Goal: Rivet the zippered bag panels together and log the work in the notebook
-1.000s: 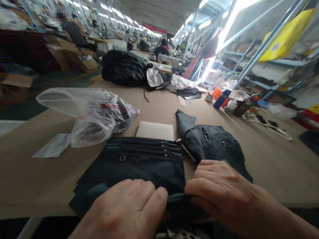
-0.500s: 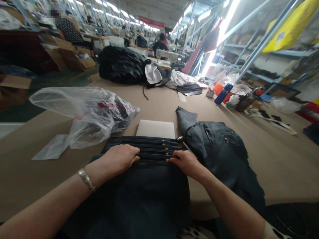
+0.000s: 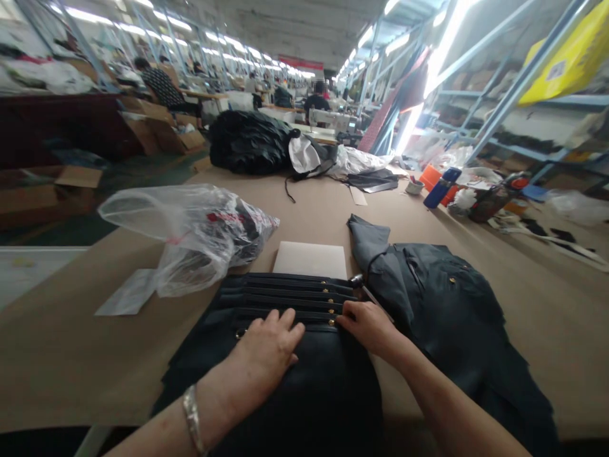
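Observation:
In front of me lies an overlapping stack of dark fabric panels (image 3: 328, 374), each with a zipper along its far edge and a small gold zipper pull near the right end. My left hand (image 3: 269, 346) rests palm down on the front panel, fingers spread just below the lowest zipper. At the right end of the zippers, my right hand (image 3: 368, 324) has its fingers closed on the edge of a zippered panel. A white rectangular board (image 3: 310, 259) lies flat beyond the stack. To the right spreads a pile of dark pieces (image 3: 447, 304), also with gold fittings.
A clear plastic bag (image 3: 200, 235) with dark contents lies at left on the brown tabletop (image 3: 52, 362). Farther back is a big dark bundle (image 3: 252, 143). A blue bottle (image 3: 442, 188) and straps stand or lie at right. People sit at sewing machines beyond.
My left hand has let go of the zipper edge, opened and moved toward me and slightly right. My right hand stays at the right end. The view has shifted left and up.

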The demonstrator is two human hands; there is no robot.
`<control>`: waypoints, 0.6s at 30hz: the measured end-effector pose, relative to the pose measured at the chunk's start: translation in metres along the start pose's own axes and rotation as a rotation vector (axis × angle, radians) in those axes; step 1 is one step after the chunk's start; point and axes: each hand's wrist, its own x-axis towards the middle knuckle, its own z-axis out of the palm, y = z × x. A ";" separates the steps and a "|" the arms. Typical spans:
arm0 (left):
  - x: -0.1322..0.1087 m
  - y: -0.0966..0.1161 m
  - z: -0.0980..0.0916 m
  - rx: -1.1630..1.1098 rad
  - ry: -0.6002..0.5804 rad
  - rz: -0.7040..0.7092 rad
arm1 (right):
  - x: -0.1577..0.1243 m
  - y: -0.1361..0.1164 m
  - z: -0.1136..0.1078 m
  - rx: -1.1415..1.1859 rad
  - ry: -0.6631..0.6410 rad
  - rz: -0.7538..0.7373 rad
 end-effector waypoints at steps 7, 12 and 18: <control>0.001 -0.003 0.022 0.018 0.047 -0.065 | 0.025 0.002 0.000 0.014 0.030 -0.012; 0.011 -0.007 0.028 0.067 0.100 -0.128 | 0.019 -0.004 -0.019 -0.033 0.169 -0.069; 0.019 -0.029 0.082 0.032 0.404 -0.006 | -0.015 0.081 -0.054 -0.104 0.373 0.048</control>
